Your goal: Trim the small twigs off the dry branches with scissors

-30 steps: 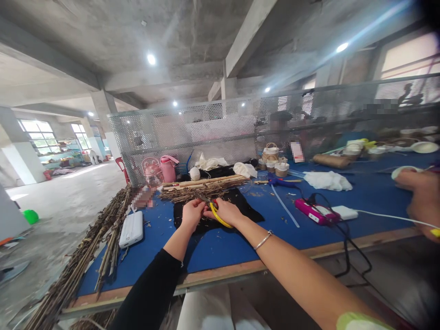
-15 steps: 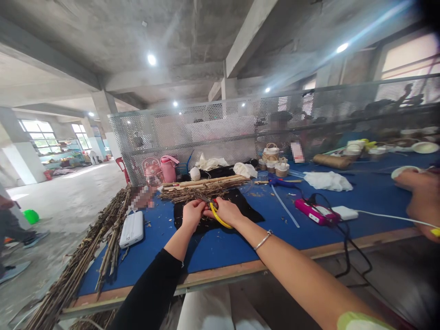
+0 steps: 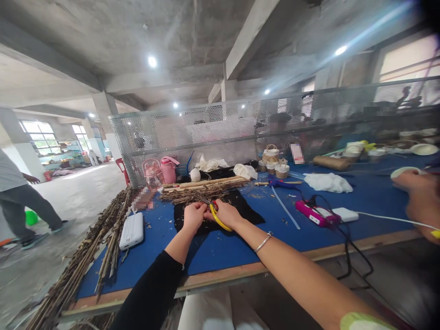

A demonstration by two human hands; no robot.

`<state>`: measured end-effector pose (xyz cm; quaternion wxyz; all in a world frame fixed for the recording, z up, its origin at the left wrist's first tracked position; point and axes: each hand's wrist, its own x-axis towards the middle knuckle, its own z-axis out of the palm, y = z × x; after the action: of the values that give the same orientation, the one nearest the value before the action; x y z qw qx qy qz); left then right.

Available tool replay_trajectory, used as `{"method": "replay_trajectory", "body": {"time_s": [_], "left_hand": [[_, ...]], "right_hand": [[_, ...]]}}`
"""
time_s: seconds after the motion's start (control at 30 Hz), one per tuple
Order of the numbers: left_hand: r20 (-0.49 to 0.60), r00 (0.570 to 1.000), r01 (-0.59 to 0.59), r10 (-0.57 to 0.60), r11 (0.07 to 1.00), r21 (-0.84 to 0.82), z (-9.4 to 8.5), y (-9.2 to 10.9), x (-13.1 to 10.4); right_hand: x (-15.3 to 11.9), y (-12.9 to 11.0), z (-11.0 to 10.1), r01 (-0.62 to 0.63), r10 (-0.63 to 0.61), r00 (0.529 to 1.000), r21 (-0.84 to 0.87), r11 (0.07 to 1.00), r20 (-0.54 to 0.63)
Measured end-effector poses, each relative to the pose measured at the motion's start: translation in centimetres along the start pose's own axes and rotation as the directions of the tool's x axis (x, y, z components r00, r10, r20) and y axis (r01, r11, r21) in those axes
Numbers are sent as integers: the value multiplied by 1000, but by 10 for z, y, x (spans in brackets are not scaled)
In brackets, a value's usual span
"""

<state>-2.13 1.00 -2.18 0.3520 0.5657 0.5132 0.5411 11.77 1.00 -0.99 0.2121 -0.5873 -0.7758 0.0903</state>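
Pliers (image 3: 220, 220) within the right hand's fingers (image 3: 216, 211)

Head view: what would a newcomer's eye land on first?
Probably the yellow-handled metal cutting tool in the right hand, over the black cloth at the blue table's middle, left hand close beside it. Next, the bright magenta box-shaped device to the right, and the long brown bundle of dry stalks along the table's left end.

Both forearms reaching forward, left hand (image 3: 194, 216) with fingertips pinched, right hand (image 3: 226, 214) closed in a grip beside it.
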Motion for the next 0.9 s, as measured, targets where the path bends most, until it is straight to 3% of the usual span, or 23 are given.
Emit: {"method": "replay_trajectory", "body": {"time_s": [0.33,0.67,0.9], "left_hand": [[-25,996,-82,89,973,216,-4,-1,1],[-37,999,-12,16,996,85,-2,3,1],[-58,995,-73,81,988,135,-3,1,0]], "right_hand": [[2,2,-2,5,-6,1000,-38,999,-21],[0,2,0,51,-52,998,-33,998,-29],[2,4,1,32,-32,999,-15,999,-36]]}}
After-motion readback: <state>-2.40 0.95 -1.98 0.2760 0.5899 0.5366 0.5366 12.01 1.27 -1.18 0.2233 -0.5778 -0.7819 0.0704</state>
